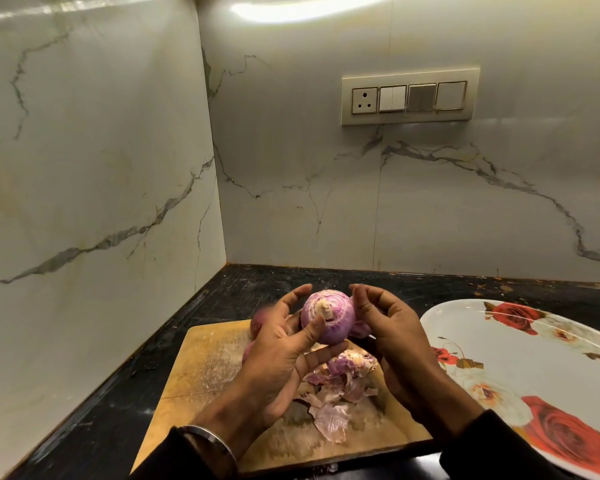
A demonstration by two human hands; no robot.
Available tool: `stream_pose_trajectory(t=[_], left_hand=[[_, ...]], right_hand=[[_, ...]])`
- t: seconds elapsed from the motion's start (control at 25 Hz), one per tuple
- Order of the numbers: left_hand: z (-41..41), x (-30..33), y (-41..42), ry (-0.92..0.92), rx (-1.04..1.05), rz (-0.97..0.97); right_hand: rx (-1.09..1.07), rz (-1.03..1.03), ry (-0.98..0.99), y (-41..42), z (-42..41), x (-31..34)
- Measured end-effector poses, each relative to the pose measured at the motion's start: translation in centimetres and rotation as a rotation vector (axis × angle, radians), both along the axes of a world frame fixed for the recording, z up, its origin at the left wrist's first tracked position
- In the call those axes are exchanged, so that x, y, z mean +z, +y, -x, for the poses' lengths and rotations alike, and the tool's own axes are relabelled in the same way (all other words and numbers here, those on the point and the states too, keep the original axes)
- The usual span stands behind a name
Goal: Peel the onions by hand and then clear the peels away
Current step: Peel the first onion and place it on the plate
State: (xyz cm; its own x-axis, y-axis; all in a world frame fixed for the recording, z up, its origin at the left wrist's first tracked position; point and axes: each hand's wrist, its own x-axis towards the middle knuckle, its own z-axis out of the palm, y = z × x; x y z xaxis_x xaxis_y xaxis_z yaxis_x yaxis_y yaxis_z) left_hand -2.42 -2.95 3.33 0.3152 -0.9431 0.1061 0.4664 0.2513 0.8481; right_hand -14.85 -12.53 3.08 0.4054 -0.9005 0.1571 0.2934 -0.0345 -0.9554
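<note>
Left hand (284, 344), palm up, grips the onion (328, 317) above the board (201, 368); right hand (395, 327) curls beside it, fingers loose, holding nothing.

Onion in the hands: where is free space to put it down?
The plate at the right is bare. The board's left part is free too. Its middle is crowded with peels, and other onions sit at its far edge.

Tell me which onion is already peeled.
The onion held in the left hand: its skin is off, showing glossy purple-white flesh. The onions on the board behind that hand look darker, apparently unpeeled.
</note>
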Motion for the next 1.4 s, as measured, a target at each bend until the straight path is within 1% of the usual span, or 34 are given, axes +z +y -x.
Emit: stream_pose_trajectory(t=[0.08,0.2,0.32,0.52,0.6,0.76,0.84,0.92,1.0,1.16,1.2,1.24,1.32,1.4], left_hand=[[0.1,0.1,0.0,0.031,0.004,-0.009],[0.3,0.1,0.0,0.047,-0.027,-0.021],[0.4,0.1,0.2,-0.016,-0.032,-0.027],[0.4,0.0,0.1,0.012,-0.031,-0.030],[0.3,0.0,0.0,-0.010,-0.008,-0.041],[0.2,0.1,0.1,0.030,0.040,0.020],[0.2,0.1,0.0,0.021,0.059,0.031],[0.2,0.2,0.0,0.006,0.060,0.022],[0.3,0.3,0.0,0.021,0.042,-0.002],[0.2,0.3,0.1,0.129,0.024,-0.063],[0.0,0.2,0.1,0.151,0.041,-0.076],[-0.1,0.2,0.0,0.168,0.064,-0.087],[-0.3,0.2,-0.1,0.191,0.091,-0.093],[-0.3,0.2,-0.1,0.191,0.109,-0.087]], right_hand=[[-0.009,0.033,0.033,0.1,0.2,0.0],[-0.107,0.036,0.078,-0.2,0.3,-0.5],[-0.111,-0.013,0.066,-0.2,0.2,-0.7],[-0.105,-0.117,-0.031,0.0,0.2,-0.5],[-0.092,-0.059,-0.019,0.1,0.1,-0.4],[0.041,0.053,-0.027,0.9,-0.2,-0.1],[0.026,0.106,-0.010,1.0,-0.1,-0.2],[-0.023,0.113,0.007,0.8,0.0,-0.5],[-0.058,0.082,0.013,0.6,0.0,-0.7],[-0.053,-0.036,-0.066,0.5,0.0,-0.3],[-0.070,-0.027,-0.035,0.3,0.1,-0.3],[-0.103,0.013,0.036,0.1,0.2,-0.4],[-0.167,0.198,0.305,-0.3,0.2,-0.8],[-0.130,0.402,0.597,0.1,0.1,-0.9]])
